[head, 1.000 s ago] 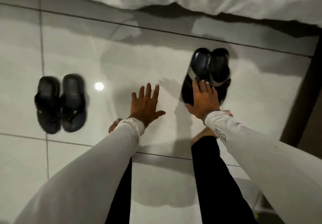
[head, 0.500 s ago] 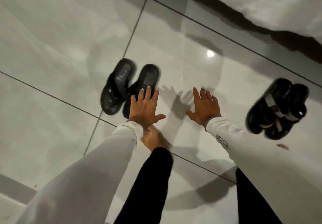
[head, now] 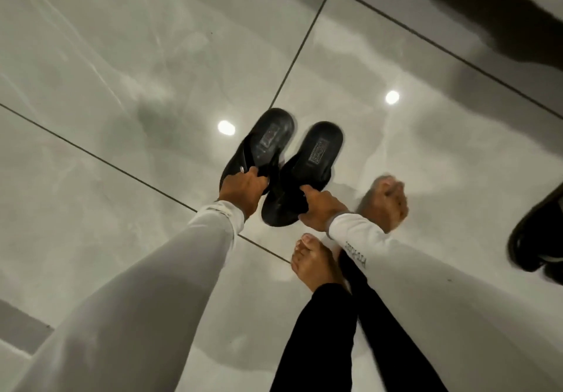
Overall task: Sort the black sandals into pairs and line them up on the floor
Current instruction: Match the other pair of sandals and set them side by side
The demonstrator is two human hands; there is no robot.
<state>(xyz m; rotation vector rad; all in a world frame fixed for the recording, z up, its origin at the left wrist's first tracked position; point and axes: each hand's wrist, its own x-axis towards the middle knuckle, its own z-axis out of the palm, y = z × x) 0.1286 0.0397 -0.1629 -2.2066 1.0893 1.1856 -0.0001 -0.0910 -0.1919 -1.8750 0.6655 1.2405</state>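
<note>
Floor: glossy grey marbled floor tiles (head: pixel 128 65) with dark grout lines and two round light reflections.
Left hand: the left hand (head: pixel 242 189), in a long white sleeve, has its fingers curled over the strap end of the left black flat sandal (head: pixel 265 145), gripping it.
Left sandal: its heel end points away from the person, a rectangular label on the footbed; whether it rests on the tile or is lifted, I cannot tell.
Right sandal: the right black flat sandal (head: pixel 310 166) lies just beside the left one, nearly parallel, same label.
Right hand: the right hand (head: pixel 320 209) is closed on this sandal's near end, thumb on top.
Feet: two bare feet (head: pixel 316 266) stand just right of the hands.
Second pair: another pair of black sandals (head: pixel 536 239) sits well apart at the right edge, partly cut off.
</note>
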